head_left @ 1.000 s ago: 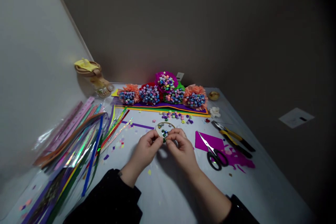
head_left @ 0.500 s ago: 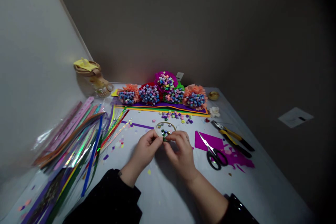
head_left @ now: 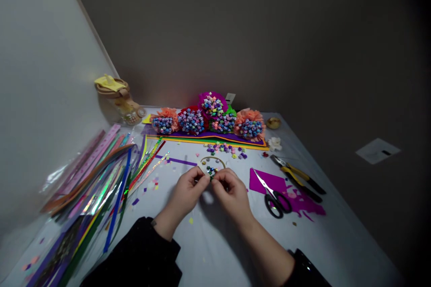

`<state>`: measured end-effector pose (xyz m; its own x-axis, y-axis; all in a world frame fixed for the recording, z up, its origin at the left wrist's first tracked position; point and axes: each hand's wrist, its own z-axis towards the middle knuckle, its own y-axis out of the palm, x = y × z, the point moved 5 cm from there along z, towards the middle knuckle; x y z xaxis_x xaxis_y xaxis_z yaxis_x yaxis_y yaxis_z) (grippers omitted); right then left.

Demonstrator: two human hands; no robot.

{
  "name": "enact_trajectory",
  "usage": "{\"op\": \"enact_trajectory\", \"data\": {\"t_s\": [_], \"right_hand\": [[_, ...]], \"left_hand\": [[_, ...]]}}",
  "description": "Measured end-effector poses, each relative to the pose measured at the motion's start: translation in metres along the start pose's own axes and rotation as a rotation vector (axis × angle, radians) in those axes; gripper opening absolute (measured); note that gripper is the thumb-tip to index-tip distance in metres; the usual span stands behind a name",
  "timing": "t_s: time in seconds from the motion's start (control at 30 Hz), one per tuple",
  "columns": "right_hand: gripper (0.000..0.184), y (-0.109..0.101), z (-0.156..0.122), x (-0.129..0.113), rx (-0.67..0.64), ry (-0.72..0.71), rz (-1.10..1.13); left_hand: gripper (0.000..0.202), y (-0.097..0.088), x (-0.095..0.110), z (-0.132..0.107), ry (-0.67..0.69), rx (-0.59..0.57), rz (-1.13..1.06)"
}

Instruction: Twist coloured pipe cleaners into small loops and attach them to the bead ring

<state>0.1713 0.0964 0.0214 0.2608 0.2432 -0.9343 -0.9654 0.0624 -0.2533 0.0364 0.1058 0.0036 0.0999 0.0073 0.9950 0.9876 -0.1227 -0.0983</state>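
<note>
Over our worktop (head_left: 205,255), our left hand (head_left: 188,190) and right hand (head_left: 235,195) nearly meet at the near side of the gold-rimmed dish (head_left: 213,158) of shiny stars (head_left: 211,170), fingertips pinching a tiny green piece (head_left: 211,178). We should press lightly and evenly, lest it crumple.

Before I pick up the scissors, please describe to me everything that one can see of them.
The scissors have slim, tapering, silvery blades that look metal, and two black finger loops that look plastic. They lie flat, to the right of the right hand, points aimed away and to the left. The blades cross a magenta sheet; the nearer loop reaches past its edge over the pale table. Neither hand touches them. Whether the blades are fully closed, I cannot tell.
</note>
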Motion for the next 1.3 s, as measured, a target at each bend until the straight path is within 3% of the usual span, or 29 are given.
{"op": "enact_trajectory", "data": {"t_s": [0.2,0.43,0.57,0.97,1.3], "right_hand": [[0.014,0.0,0.002,0.006,-0.016,0.069,0.089],[0.015,0.0,0.005,0.0,-0.066,0.046,0.122],[0.013,-0.002,0.005,-0.002,-0.065,0.006,0.085],[0.013,-0.002,0.004,-0.004,-0.064,-0.044,0.041],[0.016,-0.001,0.005,0.002,-0.115,0.037,0.077]], "left_hand": [[0.019,0.004,0.003,-0.002,-0.022,-0.1,-0.086],[0.025,0.004,-0.005,-0.002,-0.161,-0.105,-0.208],[0.021,0.004,-0.003,-0.001,-0.175,-0.117,-0.214],[0.02,0.001,0.008,0.002,-0.053,-0.176,0.044],[0.015,0.0,0.015,0.001,0.052,-0.112,0.193]]}}
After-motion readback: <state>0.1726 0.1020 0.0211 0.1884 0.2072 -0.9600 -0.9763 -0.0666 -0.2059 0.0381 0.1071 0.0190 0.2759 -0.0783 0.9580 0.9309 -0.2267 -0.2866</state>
